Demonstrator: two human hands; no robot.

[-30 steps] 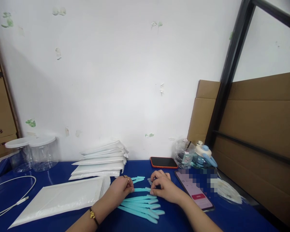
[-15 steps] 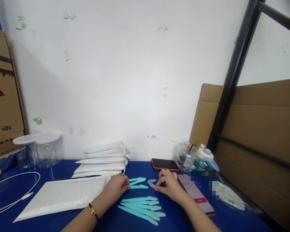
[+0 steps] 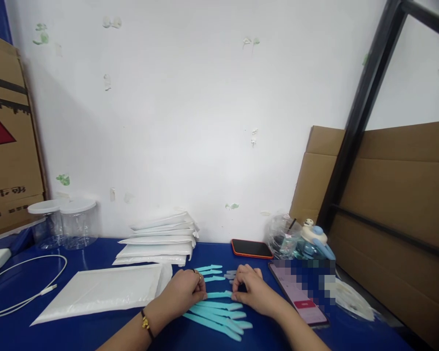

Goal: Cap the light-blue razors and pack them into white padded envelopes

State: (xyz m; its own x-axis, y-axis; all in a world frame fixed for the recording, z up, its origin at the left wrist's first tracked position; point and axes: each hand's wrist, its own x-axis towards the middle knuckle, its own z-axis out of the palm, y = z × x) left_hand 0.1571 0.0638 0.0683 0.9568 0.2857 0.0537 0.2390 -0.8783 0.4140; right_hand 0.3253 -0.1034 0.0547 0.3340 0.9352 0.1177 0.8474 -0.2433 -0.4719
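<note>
Between my two hands is a turquoise eyebrow razor. My left hand pinches its handle end. My right hand has its thumb and finger closed at the blade end; whether a cover is between them is hidden. Below lies a fan of several turquoise razors with pale caps over their tips. Behind my hands a few more razors lie side by side, their handles partly behind my left hand. Small translucent blade caps lie just beside my right fingers, partly covered by them.
On the left are a white padded mailer, a stack of mailers, a white cable and clear jars. An orange-edged phone, a larger phone, a bottle and a plastic bag stand right.
My left hand has moved right and nearer with a razor in it. My right hand has left the caps and come down to meet the razor's blade end. The view has shifted slightly.
</note>
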